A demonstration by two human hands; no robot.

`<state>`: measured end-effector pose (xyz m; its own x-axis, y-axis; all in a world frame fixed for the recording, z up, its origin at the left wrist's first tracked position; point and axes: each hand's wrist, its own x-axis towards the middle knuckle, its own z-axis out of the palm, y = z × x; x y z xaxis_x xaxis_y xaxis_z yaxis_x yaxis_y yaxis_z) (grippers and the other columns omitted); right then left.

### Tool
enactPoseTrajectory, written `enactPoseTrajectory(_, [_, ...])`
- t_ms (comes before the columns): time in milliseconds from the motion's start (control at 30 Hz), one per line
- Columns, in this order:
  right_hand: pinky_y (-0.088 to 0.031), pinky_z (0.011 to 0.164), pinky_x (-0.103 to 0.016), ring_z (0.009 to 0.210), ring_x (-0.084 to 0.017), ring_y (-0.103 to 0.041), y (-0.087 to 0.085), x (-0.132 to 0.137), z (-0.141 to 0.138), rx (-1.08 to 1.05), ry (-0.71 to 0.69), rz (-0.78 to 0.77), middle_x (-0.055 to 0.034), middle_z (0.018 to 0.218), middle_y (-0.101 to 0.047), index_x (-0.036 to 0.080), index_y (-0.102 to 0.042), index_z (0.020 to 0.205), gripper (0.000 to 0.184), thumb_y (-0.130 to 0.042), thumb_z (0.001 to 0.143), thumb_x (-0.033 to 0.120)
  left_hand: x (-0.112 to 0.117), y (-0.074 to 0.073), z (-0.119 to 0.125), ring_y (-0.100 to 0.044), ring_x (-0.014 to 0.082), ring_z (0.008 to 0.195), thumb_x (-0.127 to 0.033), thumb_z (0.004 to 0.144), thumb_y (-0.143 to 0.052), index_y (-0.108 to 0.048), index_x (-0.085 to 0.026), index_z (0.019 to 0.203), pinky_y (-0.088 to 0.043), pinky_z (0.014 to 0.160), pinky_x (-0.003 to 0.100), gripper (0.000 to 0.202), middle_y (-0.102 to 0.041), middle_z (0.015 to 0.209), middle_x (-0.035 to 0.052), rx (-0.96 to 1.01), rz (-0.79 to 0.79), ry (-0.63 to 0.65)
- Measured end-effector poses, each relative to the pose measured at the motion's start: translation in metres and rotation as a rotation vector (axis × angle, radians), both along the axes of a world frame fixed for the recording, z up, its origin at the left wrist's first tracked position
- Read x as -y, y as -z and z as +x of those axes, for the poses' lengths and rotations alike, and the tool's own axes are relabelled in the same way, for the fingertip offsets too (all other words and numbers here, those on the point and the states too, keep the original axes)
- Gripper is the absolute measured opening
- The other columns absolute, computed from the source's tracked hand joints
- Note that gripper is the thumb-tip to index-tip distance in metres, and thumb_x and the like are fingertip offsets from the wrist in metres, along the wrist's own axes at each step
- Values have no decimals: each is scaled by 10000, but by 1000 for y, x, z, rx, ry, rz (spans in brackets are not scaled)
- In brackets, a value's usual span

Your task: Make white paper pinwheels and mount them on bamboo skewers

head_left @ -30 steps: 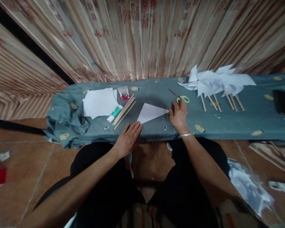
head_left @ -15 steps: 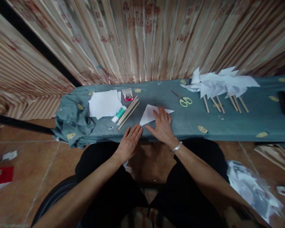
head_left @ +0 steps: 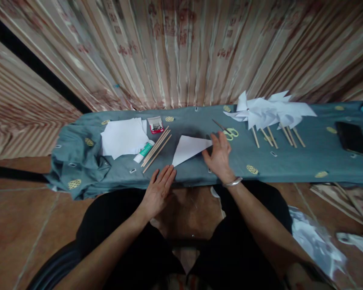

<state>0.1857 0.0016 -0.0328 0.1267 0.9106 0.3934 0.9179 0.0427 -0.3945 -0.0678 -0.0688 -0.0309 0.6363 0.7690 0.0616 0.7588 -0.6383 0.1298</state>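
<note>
A folded white sheet of paper lies on the cloth in front of me, its narrow tip to the right. Flat by the paper's lower left corner rests my left hand, fingers stretched out and nothing in them. My right hand is at the narrow tip, thumb and fingers apart around it, with a silver bracelet on the wrist. Just beyond those fingertips are scissors with pale green handles. Left of the paper lie several wooden sticks and a white and green glue tube.
A stack of white paper and a small red box of metal pieces sit at the left. Several paper pinwheels on sticks lie at the right, before a black phone. A curtain hangs behind the cloth-covered table.
My right hand has slid right across the folded paper to its narrow tip, uncovering its middle. My left hand stays at the lower left corner. The view has shifted slightly to the right.
</note>
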Motion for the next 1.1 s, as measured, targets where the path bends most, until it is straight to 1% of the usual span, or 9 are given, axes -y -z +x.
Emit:
enactPoseTrajectory(100, [-233,1111,-544,1444,-325,-216,-9,8,-38,61,-189,-23,-244,1518,-313,86,-375,1396,608,-489,841,306,1,-2,2,-233,292,1463,-251,827,-588,-269,-83,1490,-202,1175,494,755,-305,1558,172,-5,8,-12])
enactPoseTrajectory(167, [-224,1118,-540,1449,-327,-205,-13,7,-37,68,-172,-7,-238,1531,-292,84,-361,1406,643,-507,804,256,1,-3,3,-237,295,1461,-238,826,-585,-269,-81,1488,-204,1172,497,750,-307,1557,175,-10,11,-18])
enactPoseTrajectory(333, [-270,1077,-590,1426,-353,-250,-18,-7,33,-86,183,52,-254,1512,-297,89,-305,1429,681,-474,780,209,1,-2,4,-230,289,1464,-224,824,-576,-277,-89,1487,-194,1177,493,740,-300,1563,161,-17,4,-28])
enactPoseTrajectory(400, [-251,1108,-551,1442,-326,-222,-19,-7,42,-124,187,78,-272,1525,-263,69,-293,1437,646,-433,821,203,0,-1,4,-225,289,1465,-220,817,-580,-279,-86,1487,-188,1180,494,746,-294,1565,160,-11,1,-30])
enactPoseTrajectory(567, [-222,1116,-548,1451,-322,-205,-12,8,-29,-22,-154,0,-238,1540,-279,104,-267,1455,660,-474,879,351,2,-3,5,-223,303,1464,-204,816,-569,-283,-63,1480,-193,1173,518,737,-287,1561,182,-16,9,-27])
enactPoseTrajectory(633, [-200,1127,-535,1448,-334,-206,-7,11,-55,17,-223,-61,-257,1536,-282,72,-282,1451,700,-525,864,368,2,-3,5,-232,307,1461,-206,822,-564,-290,-59,1475,-200,1170,521,724,-290,1560,181,-24,17,-30])
enactPoseTrajectory(700, [-193,1130,-525,1449,-327,-207,-3,9,-59,43,-241,-88,-249,1533,-296,74,-298,1451,682,-530,869,342,2,-3,5,-237,306,1459,-204,826,-560,-291,-61,1474,-202,1170,518,717,-295,1560,176,-25,26,-28])
enactPoseTrajectory(967, [-247,1086,-558,1431,-352,-241,1,-6,38,63,151,-66,-284,1513,-306,37,-374,1417,586,-457,880,259,0,-3,3,-261,296,1452,-180,828,-543,-296,-74,1474,-220,1167,497,700,-320,1551,172,-14,31,-23])
enactPoseTrajectory(1100, [-267,1098,-530,1431,-334,-258,1,-3,44,41,156,-7,-247,1519,-328,48,-395,1409,556,-421,890,247,1,-2,6,-269,302,1448,-172,836,-540,-317,-68,1461,-224,1162,513,672,-341,1540,177,13,24,-35])
